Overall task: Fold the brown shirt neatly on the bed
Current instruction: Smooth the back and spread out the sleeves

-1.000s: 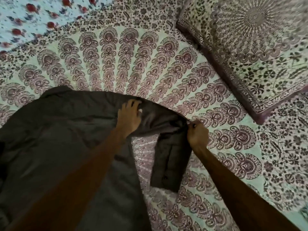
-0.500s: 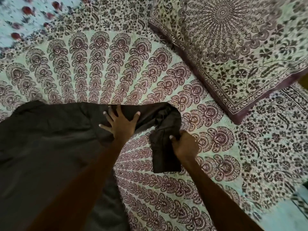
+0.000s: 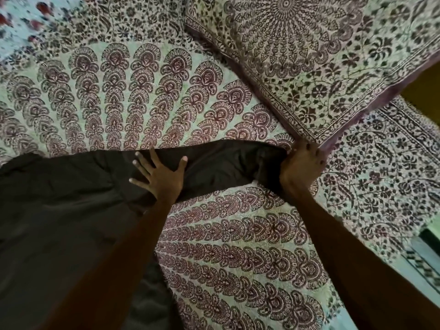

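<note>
The brown shirt (image 3: pixel 62 210) lies spread over the left half of the patterned bed sheet (image 3: pixel 238 246). One sleeve (image 3: pixel 221 165) stretches out to the right. My left hand (image 3: pixel 162 177) rests flat with fingers spread where the sleeve meets the shirt body. My right hand (image 3: pixel 301 167) is closed around the sleeve's end, close to the corner of the pillow. The cuff itself is hidden inside my grip.
A large pillow (image 3: pixel 321 58) in a matching print lies at the upper right, its corner almost touching my right hand. A red-flowered cloth (image 3: pixel 21 17) shows at the top left. The bed's edge and floor (image 3: pixel 426 256) appear at the far right.
My right hand has pulled the sleeve end out to the right, so the folded-down sleeve is now stretched straight. My left hand has gone from gripping to flat with fingers spread.
</note>
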